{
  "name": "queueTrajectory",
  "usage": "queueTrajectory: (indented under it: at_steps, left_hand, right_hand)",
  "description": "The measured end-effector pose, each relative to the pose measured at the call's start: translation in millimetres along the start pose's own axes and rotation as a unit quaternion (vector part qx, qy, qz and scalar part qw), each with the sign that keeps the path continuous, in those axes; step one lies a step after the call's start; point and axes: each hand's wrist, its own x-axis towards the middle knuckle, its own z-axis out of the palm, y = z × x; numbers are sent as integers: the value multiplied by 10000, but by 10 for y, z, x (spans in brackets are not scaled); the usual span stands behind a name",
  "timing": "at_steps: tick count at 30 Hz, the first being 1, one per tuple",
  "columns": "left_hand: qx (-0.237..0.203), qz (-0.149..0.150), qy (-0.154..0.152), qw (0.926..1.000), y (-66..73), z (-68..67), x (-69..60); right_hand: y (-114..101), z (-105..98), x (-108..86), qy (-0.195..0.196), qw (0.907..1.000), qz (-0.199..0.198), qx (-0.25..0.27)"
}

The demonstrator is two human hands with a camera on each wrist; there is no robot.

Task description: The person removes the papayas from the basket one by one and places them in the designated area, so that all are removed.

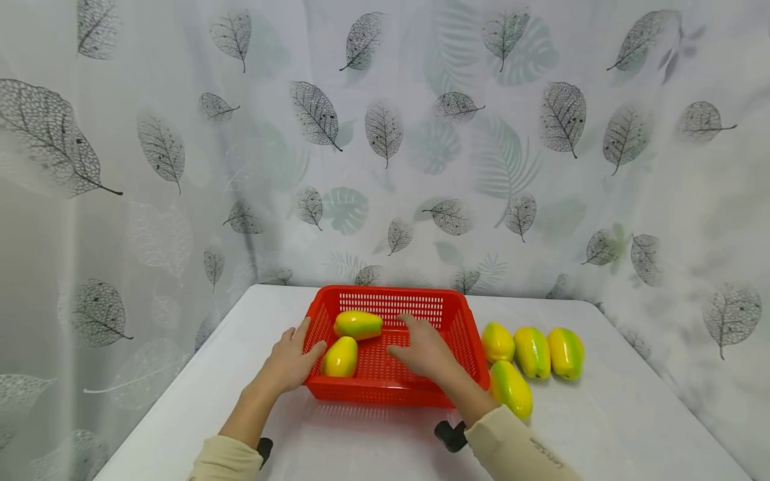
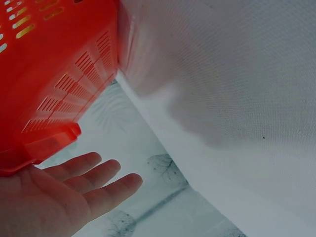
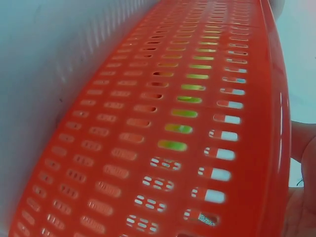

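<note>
A red perforated basket point(image 1: 385, 394) stands on the white table, holding two yellow-green fruits, one point(image 1: 358, 325) behind the other point(image 1: 340, 357). My left hand point(image 1: 287, 361) is at the basket's left rim, fingers spread; in the left wrist view the hand point(image 2: 64, 192) touches the rim point(image 2: 54, 143) with its fingers extended. My right hand point(image 1: 424, 349) hovers over the basket's right half, fingers apart and holding nothing. The right wrist view shows the basket's slotted wall point(image 3: 163, 118) and part of the right hand point(image 3: 302, 197) beyond its rim.
Right of the basket lie several more yellow-green fruits: three in a row point(image 1: 498, 343) point(image 1: 532, 352) point(image 1: 566, 353) and one nearer point(image 1: 510, 389), close to the basket. A leaf-patterned curtain point(image 1: 385, 200) hangs behind the table point(image 1: 625, 414).
</note>
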Motion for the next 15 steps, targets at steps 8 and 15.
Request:
queueTrajectory:
  at_steps: [8,15]
  left_hand:
    - [8,-7,10,10000,9,-11,-10]
    - [22,-17,24,10000,22,-7,-17]
  right_hand:
    - [-112,94,48,-81,9999,-88,46]
    - [-219,213,67,-212,9997,-13,137]
